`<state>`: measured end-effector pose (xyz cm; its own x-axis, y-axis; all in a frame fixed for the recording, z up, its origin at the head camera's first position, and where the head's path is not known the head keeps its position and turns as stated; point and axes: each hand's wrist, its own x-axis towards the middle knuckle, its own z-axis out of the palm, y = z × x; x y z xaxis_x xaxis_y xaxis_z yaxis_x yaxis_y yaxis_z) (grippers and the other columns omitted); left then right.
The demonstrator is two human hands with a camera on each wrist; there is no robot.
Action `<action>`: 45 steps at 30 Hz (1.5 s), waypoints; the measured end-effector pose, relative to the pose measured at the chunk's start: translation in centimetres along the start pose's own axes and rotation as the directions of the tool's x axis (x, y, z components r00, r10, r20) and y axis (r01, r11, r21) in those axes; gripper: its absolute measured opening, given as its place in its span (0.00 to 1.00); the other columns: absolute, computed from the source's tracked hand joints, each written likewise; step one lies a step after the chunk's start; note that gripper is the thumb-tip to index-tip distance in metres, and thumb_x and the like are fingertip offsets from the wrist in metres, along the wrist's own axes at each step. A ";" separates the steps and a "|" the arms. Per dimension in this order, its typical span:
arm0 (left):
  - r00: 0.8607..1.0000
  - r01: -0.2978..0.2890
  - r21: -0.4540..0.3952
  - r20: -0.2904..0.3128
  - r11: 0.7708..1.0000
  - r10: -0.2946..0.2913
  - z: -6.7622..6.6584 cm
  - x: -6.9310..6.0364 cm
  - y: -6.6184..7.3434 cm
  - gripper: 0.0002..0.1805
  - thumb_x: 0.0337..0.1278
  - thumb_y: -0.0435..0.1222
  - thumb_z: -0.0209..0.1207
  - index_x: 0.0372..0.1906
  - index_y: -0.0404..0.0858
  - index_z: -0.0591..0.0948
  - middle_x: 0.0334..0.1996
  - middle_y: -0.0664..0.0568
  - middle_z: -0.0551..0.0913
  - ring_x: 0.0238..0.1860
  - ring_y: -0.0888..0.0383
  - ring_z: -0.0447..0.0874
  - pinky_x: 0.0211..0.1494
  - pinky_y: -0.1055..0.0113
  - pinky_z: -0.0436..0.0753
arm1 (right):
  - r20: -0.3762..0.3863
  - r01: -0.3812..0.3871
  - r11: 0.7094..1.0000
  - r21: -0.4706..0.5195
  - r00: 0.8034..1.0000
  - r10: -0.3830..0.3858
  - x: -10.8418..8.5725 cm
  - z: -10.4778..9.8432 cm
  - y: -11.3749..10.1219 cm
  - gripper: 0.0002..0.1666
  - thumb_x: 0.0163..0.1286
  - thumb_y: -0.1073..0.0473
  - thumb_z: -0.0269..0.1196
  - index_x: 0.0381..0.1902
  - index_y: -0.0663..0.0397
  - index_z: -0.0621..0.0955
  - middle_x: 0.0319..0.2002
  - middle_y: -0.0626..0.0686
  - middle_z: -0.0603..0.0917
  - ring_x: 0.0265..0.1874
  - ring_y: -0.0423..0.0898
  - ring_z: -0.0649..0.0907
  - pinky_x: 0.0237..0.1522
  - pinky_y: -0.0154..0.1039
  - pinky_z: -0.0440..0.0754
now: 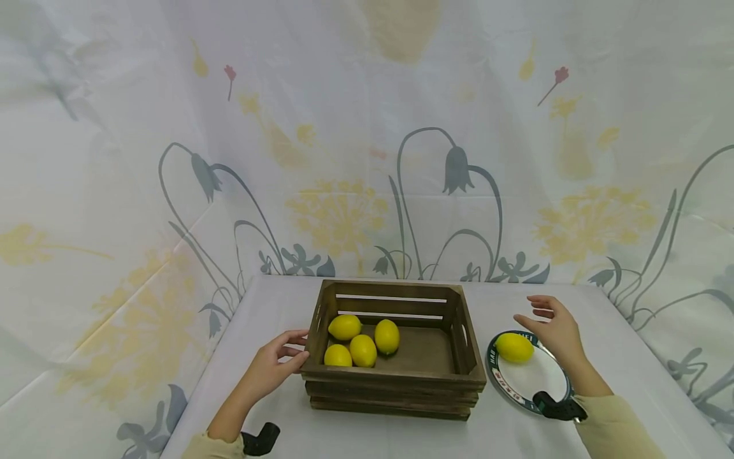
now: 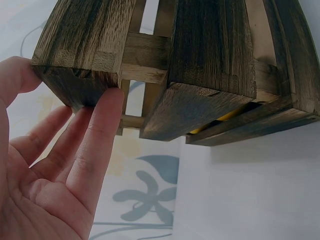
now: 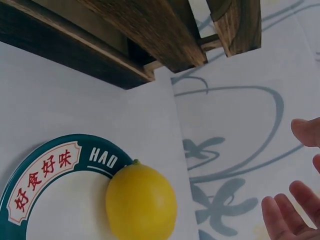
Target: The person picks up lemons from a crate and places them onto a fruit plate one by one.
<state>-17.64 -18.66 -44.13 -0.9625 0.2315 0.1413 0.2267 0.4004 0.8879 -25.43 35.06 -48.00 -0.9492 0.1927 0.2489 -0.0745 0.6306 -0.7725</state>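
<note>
My left hand (image 1: 272,366) holds the left end of a brown slatted wooden crate (image 1: 395,398). In the left wrist view its thumb and fingers (image 2: 95,145) meet the edges of the top slat (image 2: 85,37). Several yellow lemons (image 1: 387,336) lie in the left part of the crate. To the right, my right hand (image 1: 553,328) hovers above a white plate (image 1: 530,382) with a dark green rim, its fingers spread and holding nothing. One lemon (image 1: 514,348) sits at the plate's far left side, apart from the hand; the right wrist view shows this lemon (image 3: 141,202) too.
A white cloth covers the table (image 1: 401,440). Behind and at the sides hangs a pale curtain (image 1: 367,229) printed with flowers. The plate stands just right of the crate, with a narrow gap between them. Black wrist mounts (image 1: 260,440) stick out at both sleeves.
</note>
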 end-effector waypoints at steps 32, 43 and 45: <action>1.000 0.014 -0.008 -0.008 1.000 -0.014 0.1 0.0 0.1 0.23 0.58 0.36 0.60 0.58 0.34 0.73 0.49 0.40 0.77 0.44 0.47 0.80 0.35 0.69 0.82 | 0.014 0.138 0.983 0.121 0.990 -0.141 0.4 0.9 -11.2 0.30 0.60 0.56 0.67 0.55 0.66 0.72 0.52 0.65 0.74 0.50 0.61 0.74 0.39 0.18 0.70; 1.000 0.024 -0.024 -0.008 0.999 -0.024 0.1 0.1 0.0 0.24 0.58 0.35 0.60 0.59 0.34 0.72 0.49 0.40 0.77 0.45 0.47 0.80 0.34 0.69 0.82 | 0.024 0.141 0.970 0.197 0.989 -0.149 0.8 1.9 -12.9 0.29 0.59 0.59 0.67 0.55 0.66 0.72 0.50 0.65 0.74 0.50 0.60 0.73 0.41 0.21 0.72; 1.000 0.023 -0.031 -0.007 0.999 -0.024 0.1 0.1 -0.1 0.24 0.59 0.35 0.60 0.59 0.33 0.72 0.49 0.40 0.76 0.45 0.47 0.80 0.34 0.68 0.82 | 0.024 0.150 0.968 0.203 0.987 -0.158 0.9 2.2 -13.1 0.28 0.59 0.59 0.67 0.54 0.66 0.72 0.50 0.64 0.74 0.50 0.59 0.73 0.41 0.21 0.72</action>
<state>-17.74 -18.57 -44.23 -0.9687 0.2154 0.1236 0.1994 0.3781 0.9040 -25.98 25.33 -38.95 -0.9326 0.0721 0.3536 -0.2767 0.4863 -0.8288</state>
